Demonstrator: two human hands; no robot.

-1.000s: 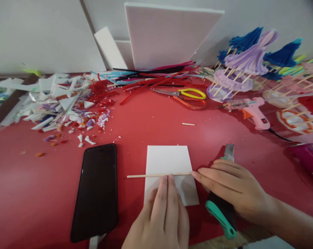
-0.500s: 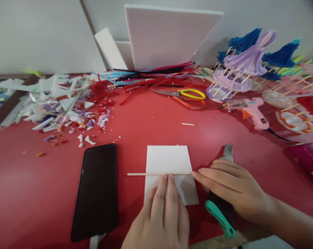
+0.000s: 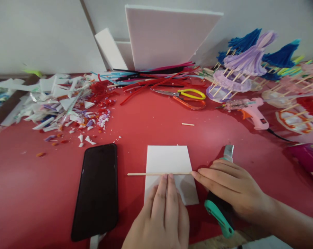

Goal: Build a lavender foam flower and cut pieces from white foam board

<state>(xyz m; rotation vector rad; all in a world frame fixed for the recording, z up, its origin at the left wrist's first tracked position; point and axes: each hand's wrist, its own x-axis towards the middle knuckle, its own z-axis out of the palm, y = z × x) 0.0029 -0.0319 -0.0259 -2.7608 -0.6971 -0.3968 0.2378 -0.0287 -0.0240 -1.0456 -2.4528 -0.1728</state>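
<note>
The left hand (image 3: pixel 163 214) rested straight, side-by-side fingers on the stick (image 3: pixel 138 174) across the near white board (image 3: pixel 167 157), while the right hand (image 3: pixel 237 186) touched its right end, its grip on the cutter (image 3: pixel 218 214) unclear.

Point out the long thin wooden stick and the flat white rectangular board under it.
Long thin wooden stick (image 3: pixel 158 174): head view, near its middle.
Flat white rectangular board (image 3: pixel 167 159): head view, its bare far half.
</note>
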